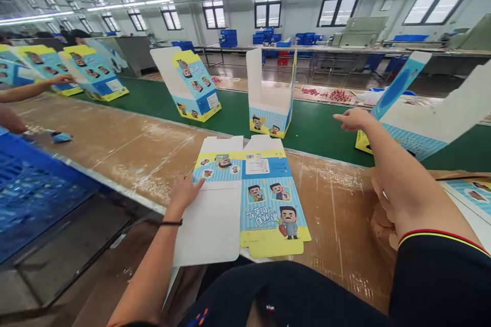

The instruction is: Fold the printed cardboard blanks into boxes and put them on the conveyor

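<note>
A flat, unfolded printed carton [253,199] in blue and yellow with cartoon figures lies on the brown worktable [146,148] in front of me. My left hand [186,191] rests on its left white flap, fingers laid flat and open. My right hand [355,119] reaches forward over the green conveyor belt [318,127], fingers extended and loosely together, close to an erected carton [418,112] at the right. It holds nothing that I can see.
Several erected cartons stand on the belt, one in the middle [270,94] and one further left [190,84]. Another person's arm [34,89] reaches in at far left. A blue crate [34,189] sits at left. Flat cartons [468,194] lie stacked at right.
</note>
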Tool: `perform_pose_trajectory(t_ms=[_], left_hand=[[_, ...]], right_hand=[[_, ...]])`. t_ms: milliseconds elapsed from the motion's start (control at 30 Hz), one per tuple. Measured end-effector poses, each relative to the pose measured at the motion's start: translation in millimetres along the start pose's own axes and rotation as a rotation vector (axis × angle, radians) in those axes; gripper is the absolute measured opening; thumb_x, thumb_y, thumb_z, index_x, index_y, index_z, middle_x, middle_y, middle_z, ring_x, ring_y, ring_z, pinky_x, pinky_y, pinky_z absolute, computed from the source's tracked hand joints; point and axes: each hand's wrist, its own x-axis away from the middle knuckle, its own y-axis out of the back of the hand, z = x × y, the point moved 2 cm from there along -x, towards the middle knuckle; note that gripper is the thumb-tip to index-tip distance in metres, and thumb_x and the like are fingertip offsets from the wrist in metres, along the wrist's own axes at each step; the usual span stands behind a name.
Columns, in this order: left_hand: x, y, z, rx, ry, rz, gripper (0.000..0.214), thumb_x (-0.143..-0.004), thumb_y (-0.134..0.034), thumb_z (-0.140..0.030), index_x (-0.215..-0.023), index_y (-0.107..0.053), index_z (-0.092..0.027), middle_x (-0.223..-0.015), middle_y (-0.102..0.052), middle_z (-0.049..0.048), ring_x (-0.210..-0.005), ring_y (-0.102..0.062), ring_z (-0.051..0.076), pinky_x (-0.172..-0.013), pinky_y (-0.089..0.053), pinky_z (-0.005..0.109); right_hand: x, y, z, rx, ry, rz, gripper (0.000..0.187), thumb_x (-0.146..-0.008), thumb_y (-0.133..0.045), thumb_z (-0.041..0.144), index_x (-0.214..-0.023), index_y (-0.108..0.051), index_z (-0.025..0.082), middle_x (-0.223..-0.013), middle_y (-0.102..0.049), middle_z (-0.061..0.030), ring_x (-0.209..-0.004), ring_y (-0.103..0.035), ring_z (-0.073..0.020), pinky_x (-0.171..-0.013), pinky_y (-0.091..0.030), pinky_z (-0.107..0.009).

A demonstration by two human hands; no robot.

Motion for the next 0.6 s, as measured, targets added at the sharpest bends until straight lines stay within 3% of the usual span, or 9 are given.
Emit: perform_pose_trajectory(t_ms=[67,167,300,433,600], left_hand=[[-6,-1.2,-12,0.031,0.075,-0.076,0.063,-0.099,-0.043,-0.052,-0.136,-0.062,-0.005,-0.138,-0.060,0.0324,-0.133,-0.054,0.045,-0.103,-0.046,0.054],[-6,-9.9,-27,0.028,0.115,-0.203,0.056,-0.100,-0.048,-0.050,-0.130,-0.064,-0.006,-0.138,-0.059,0.0321,-0.133,-0.052,0.044,-0.103,-0.045,0.053],[-7,-19.1,-28,0.061,0.090,-0.222,0.050,-0.100,-0.051,-0.048,-0.127,-0.066,-0.009,-0.135,-0.060,0.0277,-0.129,-0.053,0.040,-0.102,-0.045,0.050],[-12,-20.1,-23,0.175,0.101,-0.211,0.045,-0.098,-0.054,-0.044,-0.127,-0.067,-0.012,-0.135,-0.060,0.0258,-0.130,-0.053,0.039,-0.104,-0.044,0.050],[-17,-20.7,-24,0.300,0.122,-0.204,0.042,-0.097,-0.053,-0.037,-0.127,-0.067,-0.011,-0.136,-0.060,0.0267,-0.134,-0.052,0.041,-0.110,-0.041,0.055]], right_hand=[[0,-31,32,-0.042,0.031,0.193,0.052,-0.107,-0.053,0.051,-0.122,-0.065,0.003,-0.104,-0.075,-0.0194,-0.084,-0.073,-0.0175,-0.078,-0.057,-0.027],[9,-87,69,-0.065,0.046,0.392,0.067,-0.093,-0.069,0.066,-0.122,-0.066,0.006,-0.098,-0.075,-0.0186,-0.076,-0.074,-0.0215,-0.073,-0.062,-0.032],[22,-147,97,-0.076,0.063,0.456,0.075,-0.082,-0.076,0.074,-0.120,-0.069,0.009,-0.093,-0.074,-0.0167,-0.080,-0.075,-0.0275,-0.069,-0.064,-0.036],[22,-167,107,-0.064,0.044,0.389,0.060,-0.091,-0.073,0.064,-0.117,-0.070,0.010,-0.095,-0.074,-0.0139,-0.084,-0.074,-0.0263,-0.072,-0.062,-0.036],[20,-163,107,-0.098,0.030,0.207,0.037,-0.100,-0.067,0.047,-0.109,-0.069,0.011,-0.101,-0.073,-0.0094,-0.092,-0.072,-0.0208,-0.085,-0.059,-0.038]])
